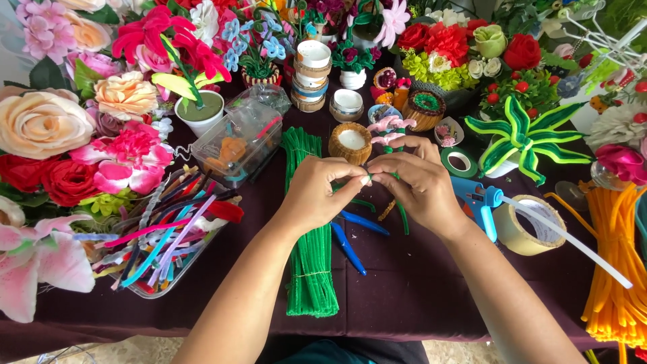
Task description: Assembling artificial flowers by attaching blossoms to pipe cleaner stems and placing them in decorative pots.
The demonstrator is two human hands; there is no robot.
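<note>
A dark maroon cloth-covered table fills the view, its far edge banked with artificial flowers; a big cream fabric rose lies at the left, with a pink carnation-like bloom just beside it. Next in size, a long bundle of green fuzzy pipe cleaners runs from the middle of the table toward the near edge, under the left forearm; a bundle of orange pipe cleaners lies at the right edge. A clear plastic tray of mixed-colour pipe cleaners sits at the left, and a clear lidded plastic box stands behind it. The left hand and the right hand meet at centre, fingertips touching; both are pinched together on a thin green pipe-cleaner stem, which hangs below the right hand, while small pink petals rise just above it, seemingly on the same stem, though the fingers hide the join. A blue glue gun lies just right of the right wrist, a roll of beige tape beside it; blue-handled pliers lie under the hands; a small woven brown pot with white filling stands just behind the left fingers.
</note>
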